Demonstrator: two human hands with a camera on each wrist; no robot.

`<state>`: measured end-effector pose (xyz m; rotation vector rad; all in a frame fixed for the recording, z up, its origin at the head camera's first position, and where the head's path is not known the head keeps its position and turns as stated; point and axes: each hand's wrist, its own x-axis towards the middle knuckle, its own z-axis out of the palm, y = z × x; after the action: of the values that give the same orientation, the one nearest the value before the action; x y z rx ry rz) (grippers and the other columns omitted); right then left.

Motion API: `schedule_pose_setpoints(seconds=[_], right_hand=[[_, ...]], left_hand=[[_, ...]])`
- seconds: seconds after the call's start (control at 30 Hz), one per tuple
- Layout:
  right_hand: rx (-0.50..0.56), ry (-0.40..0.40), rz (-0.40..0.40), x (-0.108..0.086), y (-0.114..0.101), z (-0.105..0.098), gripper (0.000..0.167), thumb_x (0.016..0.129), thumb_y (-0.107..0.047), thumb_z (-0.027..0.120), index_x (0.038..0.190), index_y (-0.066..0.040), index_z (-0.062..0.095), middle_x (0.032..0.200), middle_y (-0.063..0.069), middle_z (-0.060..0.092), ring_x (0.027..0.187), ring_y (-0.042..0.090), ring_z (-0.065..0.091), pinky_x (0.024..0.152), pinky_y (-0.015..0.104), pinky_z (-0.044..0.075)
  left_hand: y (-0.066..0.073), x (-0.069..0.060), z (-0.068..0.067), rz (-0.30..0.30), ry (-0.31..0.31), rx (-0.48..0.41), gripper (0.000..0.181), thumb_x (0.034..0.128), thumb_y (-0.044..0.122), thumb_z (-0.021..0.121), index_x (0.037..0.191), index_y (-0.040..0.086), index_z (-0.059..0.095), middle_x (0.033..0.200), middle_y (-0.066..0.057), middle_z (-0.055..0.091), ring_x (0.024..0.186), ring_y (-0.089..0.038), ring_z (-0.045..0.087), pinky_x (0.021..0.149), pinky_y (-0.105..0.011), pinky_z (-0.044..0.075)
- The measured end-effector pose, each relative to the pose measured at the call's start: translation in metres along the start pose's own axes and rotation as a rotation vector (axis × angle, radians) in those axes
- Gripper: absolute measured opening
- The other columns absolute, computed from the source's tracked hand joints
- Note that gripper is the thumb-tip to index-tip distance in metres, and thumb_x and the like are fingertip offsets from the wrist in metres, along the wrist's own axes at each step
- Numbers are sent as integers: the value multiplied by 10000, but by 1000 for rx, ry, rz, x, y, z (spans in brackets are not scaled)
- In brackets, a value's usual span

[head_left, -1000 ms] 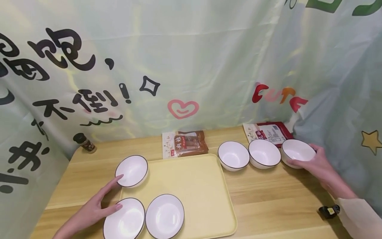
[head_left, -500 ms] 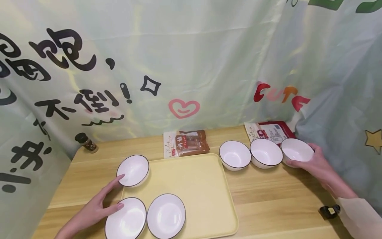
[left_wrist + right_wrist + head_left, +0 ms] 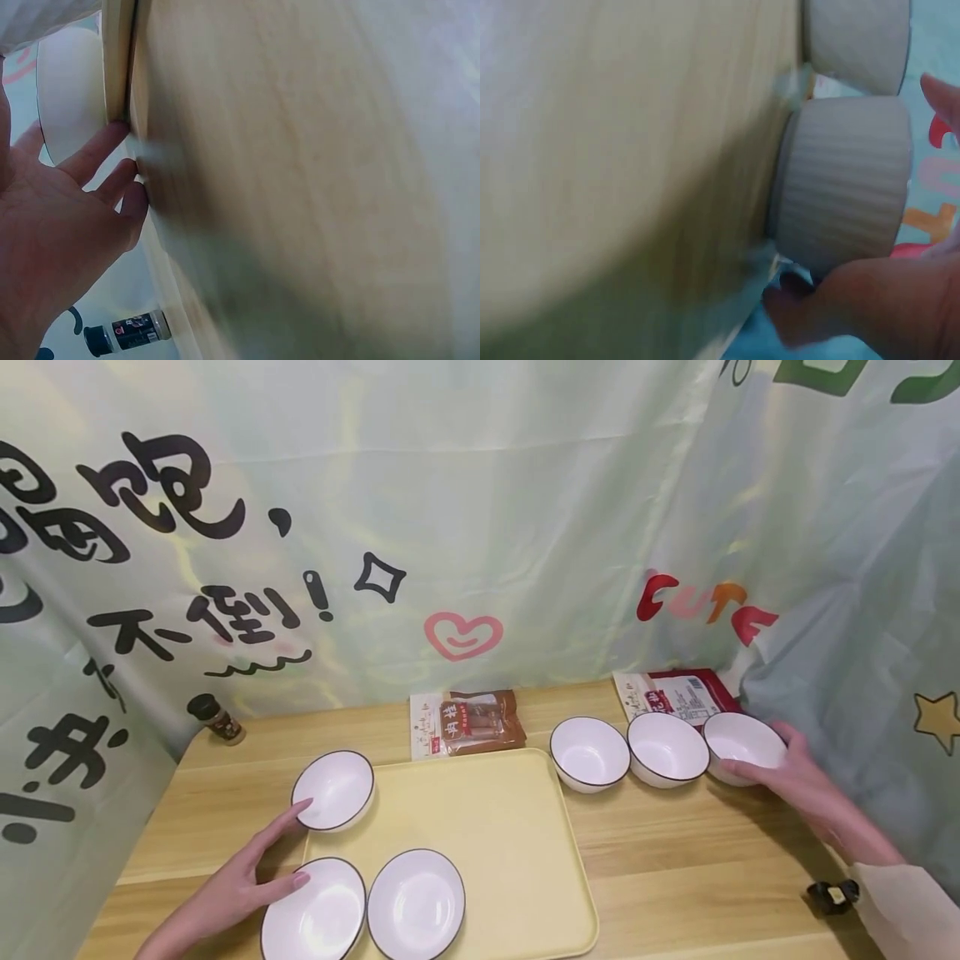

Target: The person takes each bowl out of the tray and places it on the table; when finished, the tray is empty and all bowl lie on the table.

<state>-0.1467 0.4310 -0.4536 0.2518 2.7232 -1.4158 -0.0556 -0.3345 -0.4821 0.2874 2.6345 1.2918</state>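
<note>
In the head view, my left hand (image 3: 238, 881) spreads between two white, dark-rimmed bowls at the left of a yellow tray (image 3: 517, 835). Its index fingertip touches the far-left bowl (image 3: 333, 789), its thumb the rim of the near-left bowl (image 3: 318, 914). A third bowl (image 3: 417, 902) stands right beside that one. Over on the right, my right hand (image 3: 806, 785) holds the end bowl (image 3: 742, 745) of a row, thumb on the near side, fingers partly hidden behind. That bowl's ribbed outside (image 3: 844, 180) fills the middle of the right wrist view.
Two more bowls, the middle one (image 3: 667, 747) and the left one (image 3: 590, 752), complete the row. Behind lie a brown spice packet (image 3: 480, 720) and a red packet (image 3: 693, 693). A small black-capped jar (image 3: 217, 720) stands back left. A fabric curtain (image 3: 525, 527) bounds the table.
The view shifts very slightly. Both hands and all the bowls keep their places.
</note>
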Motion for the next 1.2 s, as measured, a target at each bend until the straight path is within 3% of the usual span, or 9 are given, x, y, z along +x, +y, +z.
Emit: schedule_pose_setpoints(seconds=[0.1, 0.13, 0.2, 0.23, 0.4, 0.57, 0.9, 1.1, 1.2], right_hand=[[33, 22, 13, -2, -8, 0, 1167, 1062, -393, 697, 1644, 92, -190, 1655, 479, -53, 1472, 610, 107, 1252, 637, 95], [46, 33, 17, -3, -11, 1, 1158, 1068, -401, 683, 1647, 85, -194, 1666, 470, -63, 1494, 600, 88, 1263, 612, 79], [77, 69, 21, -4, -18, 3, 1141, 1073, -412, 665, 1654, 74, -189, 1687, 447, -89, 1537, 586, 29, 1273, 611, 39], [88, 90, 18, -5, -22, 3, 1132, 1075, -414, 657, 1661, 62, -186, 1700, 428, -106, 1555, 574, -3, 1276, 609, 22], [127, 208, 2, -12, -46, 8, 1078, 1073, -403, 664, 1701, 1, -112, 1747, 336, -92, 1602, 507, -61, 1283, 610, 14], [184, 255, -30, -15, -76, 23, 1032, 1071, -376, 682, 1702, -54, -69, 1768, 274, -34, 1634, 418, -44, 1304, 521, 29], [222, 162, -164, -5, -146, 70, 993, 1066, -392, 707, 1721, -122, 11, 1794, 187, 31, 1646, 365, 17, 1297, 590, 64], [245, 52, -310, -2, -174, 106, 951, 1043, -254, 753, 1738, -155, 112, 1784, 160, 110, 1634, 387, 84, 1262, 679, 133], [252, -3, -373, 0, -186, 123, 928, 1031, -211, 764, 1739, -156, 168, 1773, 144, 153, 1624, 396, 129, 1252, 696, 143]], left_hand=[[-1, 0, 1, 25, 8, 3, 891, 1001, 244, 827, 1724, 350, 317, 1680, -241, 388, 1494, 13, 288, 1188, -227, 210], [-2, 0, 1, 38, 10, 10, 896, 1000, 240, 828, 1727, 345, 314, 1671, -241, 400, 1484, 44, 285, 1128, -128, 201], [-3, 0, 2, 61, 14, 14, 906, 999, 227, 828, 1731, 338, 305, 1658, -256, 410, 1464, 99, 266, 1110, -97, 190], [-3, 0, 2, 68, 16, 12, 908, 998, 225, 829, 1731, 341, 304, 1660, -248, 412, 1441, 147, 253, 1025, -19, 174], [-2, 2, 3, 97, 15, 5, 906, 1001, 208, 823, 1733, 328, 302, 1673, -246, 396, 1424, 201, 221, 1029, -12, 173], [2, 0, 4, 126, 29, 20, 908, 994, 195, 830, 1731, 307, 312, 1650, -251, 425, 1427, 190, 237, 1032, -11, 175], [0, 1, 5, 121, 21, 1, 891, 1018, 221, 810, 1738, 312, 292, 1684, -229, 392, 1461, 162, 220, 1054, -15, 176], [2, -1, 5, 86, 13, -11, 926, 1039, 253, 788, 1756, 352, 211, 1706, -250, 348, 1449, 169, 222, 1046, -7, 175], [3, -2, 6, 84, 19, -4, 951, 1042, 256, 785, 1762, 356, 173, 1674, -256, 397, 1479, 82, 285, 1045, -12, 184]])
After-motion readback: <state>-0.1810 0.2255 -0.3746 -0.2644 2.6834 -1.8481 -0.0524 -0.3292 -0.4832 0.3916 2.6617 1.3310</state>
